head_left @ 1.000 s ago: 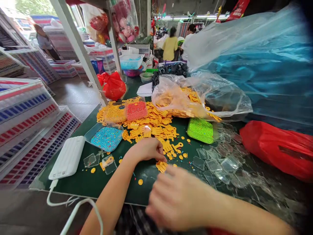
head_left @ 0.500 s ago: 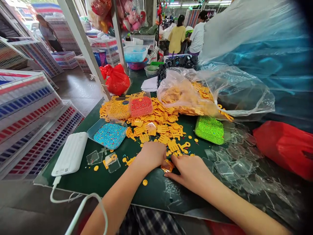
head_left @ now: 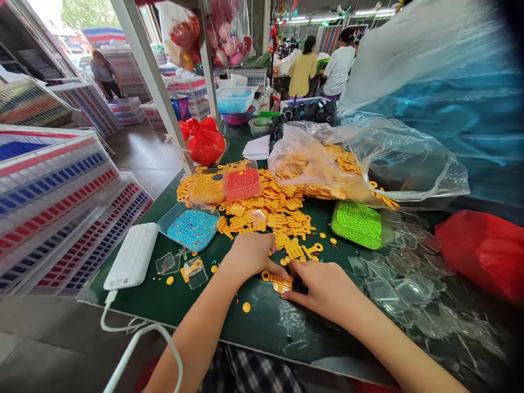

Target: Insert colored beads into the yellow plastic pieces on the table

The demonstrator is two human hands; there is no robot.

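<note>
Yellow plastic part (head_left: 279,283) at 6 o'clock, L hand (head_left: 251,256), R hand (head_left: 323,285) curled on it, grip unclear; a bump risks scattering loose pile (head_left: 266,210).

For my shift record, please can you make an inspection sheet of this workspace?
Surface: dark green bench mat, with loose yellow bits on it.
Job's things: heap of yellow moulded plastic pieces, more in a clear plastic bag; blue beads, red beads, green beads.
Clutter: clear plastic sheets at right; red bag.
Hands: left hand and right hand both at one yellow piece on the mat.
Cables: white cable from a white power bank, hanging past the mat's edge.
Surroundings: stacked striped crates; two co-workers further back.
</note>
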